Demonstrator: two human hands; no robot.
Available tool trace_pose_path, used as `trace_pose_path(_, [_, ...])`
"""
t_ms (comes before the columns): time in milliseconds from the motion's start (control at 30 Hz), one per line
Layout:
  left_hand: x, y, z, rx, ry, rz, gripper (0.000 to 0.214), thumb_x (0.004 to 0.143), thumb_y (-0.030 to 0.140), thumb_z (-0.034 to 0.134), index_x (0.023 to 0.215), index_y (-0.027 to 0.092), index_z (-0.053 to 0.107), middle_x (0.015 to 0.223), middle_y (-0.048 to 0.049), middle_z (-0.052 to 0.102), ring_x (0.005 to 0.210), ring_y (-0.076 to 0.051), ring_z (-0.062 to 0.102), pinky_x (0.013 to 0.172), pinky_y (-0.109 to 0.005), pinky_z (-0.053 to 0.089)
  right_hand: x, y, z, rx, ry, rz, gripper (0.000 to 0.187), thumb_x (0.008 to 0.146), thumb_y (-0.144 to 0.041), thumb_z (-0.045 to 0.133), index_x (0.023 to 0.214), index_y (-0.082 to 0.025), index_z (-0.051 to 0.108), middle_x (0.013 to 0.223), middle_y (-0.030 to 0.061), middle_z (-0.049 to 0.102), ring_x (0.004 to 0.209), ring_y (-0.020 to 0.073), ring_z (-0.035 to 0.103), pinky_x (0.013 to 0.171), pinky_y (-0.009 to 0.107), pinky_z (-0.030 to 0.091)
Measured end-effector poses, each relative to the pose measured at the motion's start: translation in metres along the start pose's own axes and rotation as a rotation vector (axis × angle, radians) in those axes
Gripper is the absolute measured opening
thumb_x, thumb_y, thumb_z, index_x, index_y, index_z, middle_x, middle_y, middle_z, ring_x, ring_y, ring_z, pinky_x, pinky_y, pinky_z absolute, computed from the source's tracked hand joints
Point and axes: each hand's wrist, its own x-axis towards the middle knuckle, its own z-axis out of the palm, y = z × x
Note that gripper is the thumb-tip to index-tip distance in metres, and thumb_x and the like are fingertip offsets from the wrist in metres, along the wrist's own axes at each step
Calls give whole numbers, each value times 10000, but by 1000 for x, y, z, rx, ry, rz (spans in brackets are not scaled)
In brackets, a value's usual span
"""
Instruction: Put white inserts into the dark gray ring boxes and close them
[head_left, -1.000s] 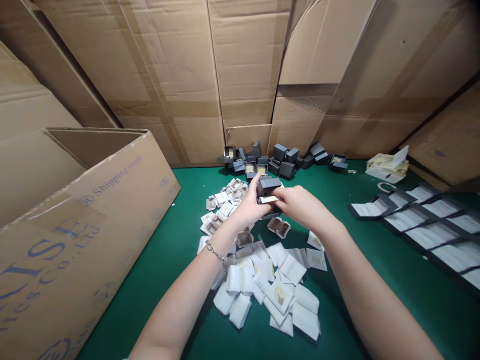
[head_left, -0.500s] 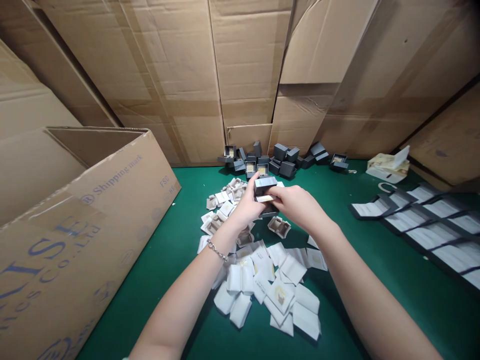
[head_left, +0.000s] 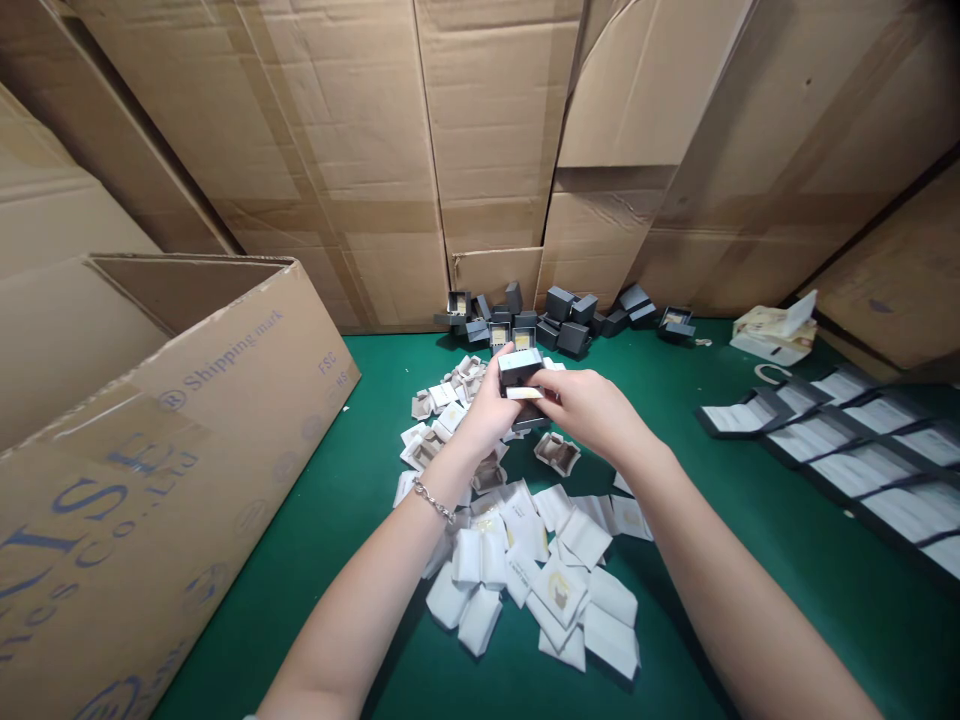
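Note:
Both my hands meet over the green table, holding a small dark grey hinged box (head_left: 519, 368) with its lid partly raised. My left hand (head_left: 489, 412), with a bracelet on its wrist, grips the box from the left side. My right hand (head_left: 589, 408) is closed on the box's right side, its fingers at a white insert (head_left: 523, 393) in the opening. Below my hands lies a heap of white pads and cards (head_left: 536, 570), and a single open pad (head_left: 557, 453) sits just under my right hand.
More dark grey boxes (head_left: 564, 318) are piled at the back against the cardboard wall (head_left: 495, 140). A big open shipping carton (head_left: 165, 440) stands at the left. Rows of dark trays with white cards (head_left: 855, 450) lie at the right, behind them a cream packet (head_left: 772, 335).
Both hands have carried the box slightly up and to the left, away from me. The lid has come down closer to the base.

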Motion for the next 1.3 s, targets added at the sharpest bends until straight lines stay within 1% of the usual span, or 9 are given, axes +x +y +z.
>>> trace_pose_path(67, [1,-3,-1,-58,0,-16,858,625,60,644,1407,238,340,1295,-107,544,1112,-231,562,912,-363,483,0,-1,1,26,65,16,152,859,-286,495,809,-235,629,747,10,669,633,148,544,513,243,256])
trace_pose_path(167, [3,-4,-2,-110,-4,-54,862,596,30,622,1388,229,346,1173,-93,606,1001,-212,603,842,-352,501,1,-2,5,85,215,142,107,816,-333,549,798,-230,575,689,-4,623,606,148,526,509,240,276])
trace_pose_path(267, [2,-1,-1,-84,2,-85,824,585,16,598,1358,201,377,1072,-83,636,926,-198,615,770,-308,501,4,0,11,233,302,219,211,755,-344,606,924,-232,547,780,-1,630,646,152,550,536,245,347])
trace_pose_path(400, [0,5,3,-34,2,-97,815,563,0,585,1334,191,403,1100,-87,630,870,-175,610,675,-244,483,9,5,18,470,225,239,473,691,-325,657,1138,-238,529,945,26,656,701,154,594,615,274,445])
trace_pose_path(633, [-5,10,6,86,-20,-137,789,551,-27,500,1316,158,435,834,-29,625,644,-105,535,571,-208,422,12,3,25,705,130,262,291,695,-311,637,972,-222,648,897,29,705,743,179,636,638,291,480])
trace_pose_path(833, [-6,8,6,86,-46,-139,843,553,-7,520,1361,196,389,1011,-70,620,693,-121,559,570,-219,428,15,1,31,1034,23,287,278,689,-287,614,950,-198,654,898,32,716,799,193,648,706,319,507])
trace_pose_path(1033, [-9,11,10,148,-25,-123,848,554,-5,527,1360,219,389,1073,-72,606,704,-117,544,590,-226,431,18,-1,37,1251,46,327,289,656,-251,584,933,-194,641,840,19,717,808,204,642,763,344,504])
trace_pose_path(1167, [-10,14,15,153,-1,-145,724,612,37,521,1309,206,422,918,-35,596,634,-102,505,577,-232,428,19,-1,40,1293,53,347,320,635,-256,568,940,-190,642,755,3,688,698,177,612,677,303,489])
trace_pose_path(1300, [-12,17,18,80,4,-91,514,667,82,518,1170,190,503,856,-13,569,687,-105,512,595,-212,431,19,0,39,1302,76,379,333,595,-273,563,904,-180,645,657,-14,637,621,164,566,591,279,451])
